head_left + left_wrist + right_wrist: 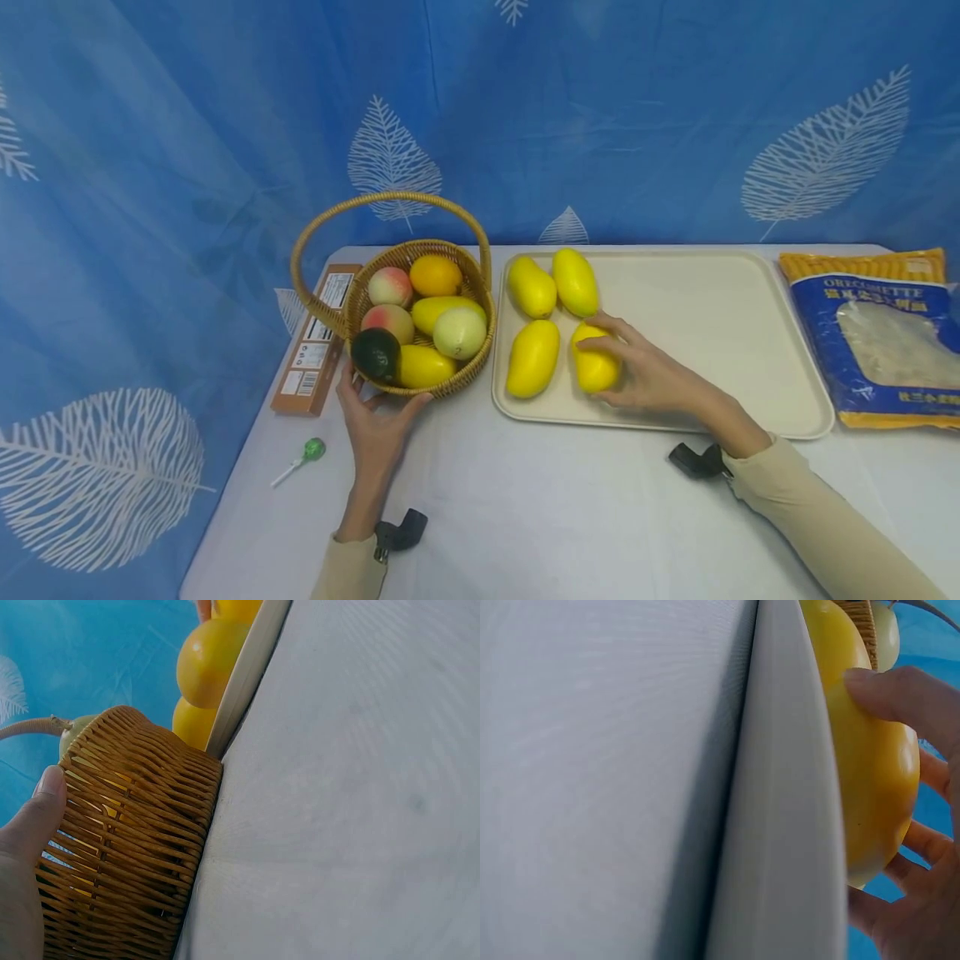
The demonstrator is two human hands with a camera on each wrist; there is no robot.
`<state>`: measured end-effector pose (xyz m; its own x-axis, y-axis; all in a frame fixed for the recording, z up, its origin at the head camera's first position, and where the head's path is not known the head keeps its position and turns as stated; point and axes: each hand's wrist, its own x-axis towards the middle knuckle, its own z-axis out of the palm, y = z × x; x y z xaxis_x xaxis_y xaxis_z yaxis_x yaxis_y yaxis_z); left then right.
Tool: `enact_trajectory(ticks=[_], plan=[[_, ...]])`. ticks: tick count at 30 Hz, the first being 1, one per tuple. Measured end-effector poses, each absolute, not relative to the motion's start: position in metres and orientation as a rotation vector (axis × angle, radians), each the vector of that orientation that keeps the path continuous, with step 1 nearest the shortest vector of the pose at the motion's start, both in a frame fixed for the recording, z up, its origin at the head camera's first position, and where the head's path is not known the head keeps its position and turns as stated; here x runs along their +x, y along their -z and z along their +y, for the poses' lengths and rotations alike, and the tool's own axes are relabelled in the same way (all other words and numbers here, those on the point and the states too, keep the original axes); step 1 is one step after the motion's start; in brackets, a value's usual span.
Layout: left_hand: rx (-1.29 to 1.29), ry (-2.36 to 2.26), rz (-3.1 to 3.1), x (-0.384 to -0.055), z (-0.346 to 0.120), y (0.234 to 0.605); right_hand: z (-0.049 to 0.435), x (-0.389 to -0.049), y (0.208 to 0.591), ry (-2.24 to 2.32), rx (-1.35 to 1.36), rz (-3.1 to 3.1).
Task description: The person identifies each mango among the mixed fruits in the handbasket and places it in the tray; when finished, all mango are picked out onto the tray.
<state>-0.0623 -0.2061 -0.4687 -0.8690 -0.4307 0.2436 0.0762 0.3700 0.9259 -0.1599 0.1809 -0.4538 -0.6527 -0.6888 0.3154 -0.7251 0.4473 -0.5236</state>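
In the head view my right hand curls its fingers and thumb round a yellow mango on the beige tray. The right wrist view shows the thumb on the near side of this mango, fingers on the far side. Beside it lie three other mangoes. My left hand touches the front left of a wicker basket, thumb and fingers spread along its side. In the left wrist view the straight thumb reaches the basket's rim; the other fingers are hidden.
The basket holds two peaches, an orange fruit, yellow mangoes, a pale green fruit and a dark green avocado. A brown box and green lollipop lie left. A blue-yellow bag lies right of the tray.
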Motion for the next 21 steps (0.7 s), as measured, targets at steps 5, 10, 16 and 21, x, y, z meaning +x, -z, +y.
enact_trajectory(ticks=[5,10,16,21], plan=[[0.29,1.509,-2.181,-0.0626,-0.2067,0.4693,0.1791,-0.1597,0.4531,-0.994,1.287,-2.638],[0.28,1.506,-2.184,-0.0626,-0.2064,0.4682,0.1786,-0.1591,0.4536,-0.97,1.282,-2.658],[0.277,1.492,-2.191,-0.0626,-0.2062,0.4671,0.1788,-0.1591,0.4544,-0.935,1.286,-2.664],[0.281,1.494,-2.194,-0.0623,-0.206,0.4672,0.1794,-0.1584,0.4545,-0.911,1.287,-2.674]])
